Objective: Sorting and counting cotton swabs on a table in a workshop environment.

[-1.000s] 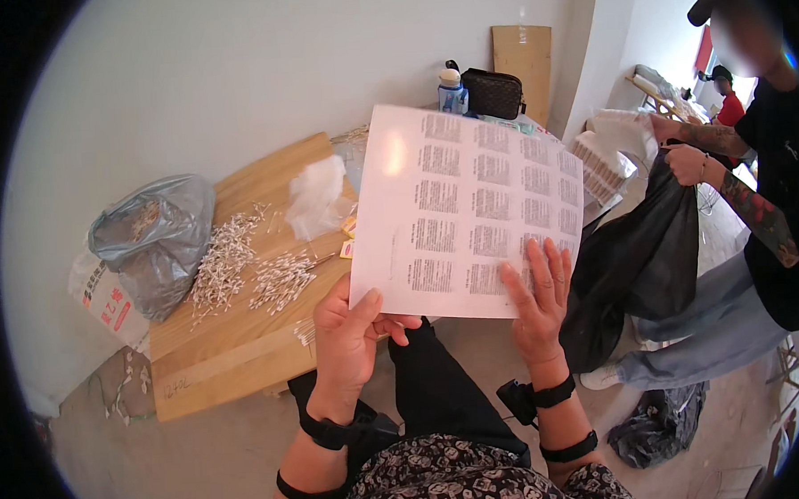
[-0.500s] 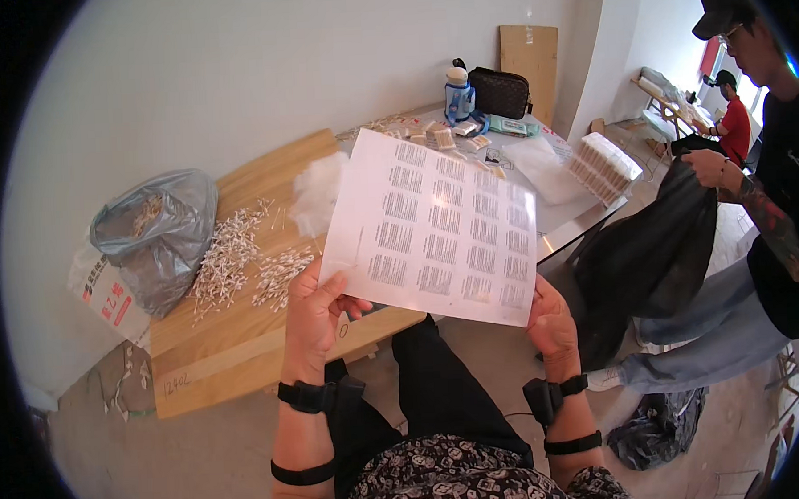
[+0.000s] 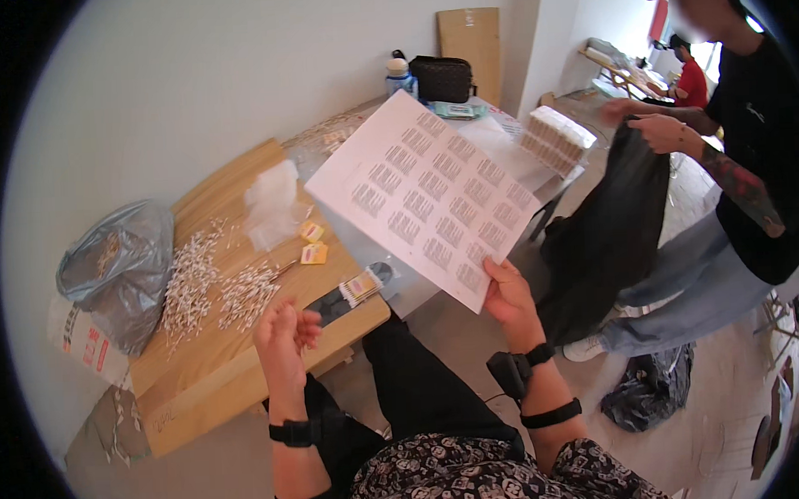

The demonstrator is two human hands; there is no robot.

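Note:
My right hand [image 3: 510,293] pinches a white sheet of printed labels [image 3: 414,173] by its lower right corner. Grey blocks of small print run in rows across the tilted sheet. My left hand [image 3: 285,336] is off the paper, its fingers loosely curled and apart with nothing visible in them, above the front of the wooden board [image 3: 245,381]. Beside it lie a dark flat object [image 3: 328,308], a clear pack of cotton swabs [image 3: 360,288] and two small yellow packets [image 3: 313,253]. Loose cotton swabs [image 3: 192,285] form piles farther left, near a clear plastic bag [image 3: 273,201].
A grey plastic bag [image 3: 119,266] stands at the left. Behind the sheet are a blue bottle [image 3: 400,76], a black pouch [image 3: 443,78] and stacked swab packs [image 3: 556,142]. At right a person [image 3: 752,145] holds a black bag [image 3: 609,240]; another black bag [image 3: 648,390] lies on the floor.
My left hand has let go of the sheet and dropped lower left. The sheet, now in my right hand only, has tilted clockwise, uncovering the yellow packets and swab pack. My view has shifted right.

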